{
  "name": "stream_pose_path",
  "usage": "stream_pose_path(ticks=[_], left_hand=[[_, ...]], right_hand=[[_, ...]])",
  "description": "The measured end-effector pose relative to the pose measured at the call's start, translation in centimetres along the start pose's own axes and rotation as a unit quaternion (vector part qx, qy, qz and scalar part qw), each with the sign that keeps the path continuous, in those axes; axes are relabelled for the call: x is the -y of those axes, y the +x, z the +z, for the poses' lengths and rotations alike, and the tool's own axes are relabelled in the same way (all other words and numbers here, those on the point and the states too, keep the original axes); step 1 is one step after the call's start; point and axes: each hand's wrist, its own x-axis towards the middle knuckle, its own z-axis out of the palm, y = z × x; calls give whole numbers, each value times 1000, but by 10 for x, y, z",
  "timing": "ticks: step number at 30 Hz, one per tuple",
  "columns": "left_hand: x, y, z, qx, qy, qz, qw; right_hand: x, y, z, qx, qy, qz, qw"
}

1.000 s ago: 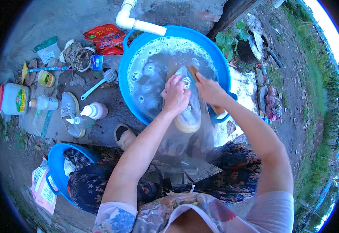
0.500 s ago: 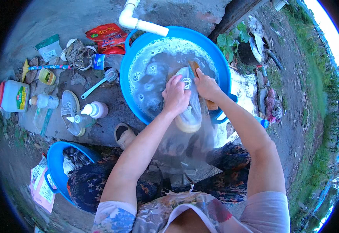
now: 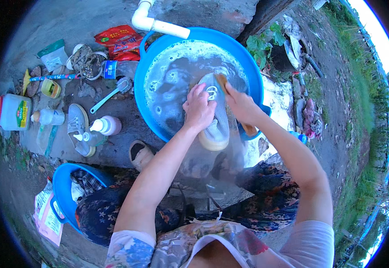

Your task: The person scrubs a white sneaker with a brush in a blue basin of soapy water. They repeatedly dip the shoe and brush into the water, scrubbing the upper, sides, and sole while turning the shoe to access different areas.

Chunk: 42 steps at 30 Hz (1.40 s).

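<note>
A light grey sneaker (image 3: pixel 220 125) with white laces lies tilted over the near side of a blue basin (image 3: pixel 142 91) of sudsy water, its heel toward me. My left hand (image 3: pixel 199 108) is closed on the sneaker's left side near the laces. In my right hand (image 3: pixel 242 106) is a long wooden scrubbing brush (image 3: pixel 221 83), gripped round its middle. The brush's far end lies against the sneaker's right side by the toe; its bristles are hidden. Foamy water (image 3: pixel 167 80) surrounds the toe.
A white pipe (image 3: pixel 170 28) juts over the basin's far rim. To the left stand another grey sneaker (image 3: pixel 77 127), a white-and-blue brush (image 3: pixel 109 96), squeeze bottles (image 3: pixel 109 125) and a lidded tub (image 3: pixel 16 112). A smaller blue bucket (image 3: pixel 65 190) with clothes sits near left.
The brush and my right hand have shifted slightly along the sneaker's right side, the brush tip now nearer its toe. My left hand keeps its hold. The whole view has shifted a little.
</note>
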Motion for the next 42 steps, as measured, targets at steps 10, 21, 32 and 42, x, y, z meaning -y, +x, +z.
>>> stream_pose_path(ticks=[10, 21, 32, 42], left_hand=[[-15, -8, 0, -24, -1, 5, 1000], [-45, -72, -13, -106, 80, 228, 965], [-36, -84, -14, -84, 112, 172, 975], [-35, -83, -12, -106, 92, 173, 975]], right_hand=[[-14, 45, 0, 7, -127, 33, 991], [41, -7, -18, 67, -164, 23, 984], [52, -21, -25, 164, -167, -75, 969], [34, 10, -11, 119, -167, -163, 965]])
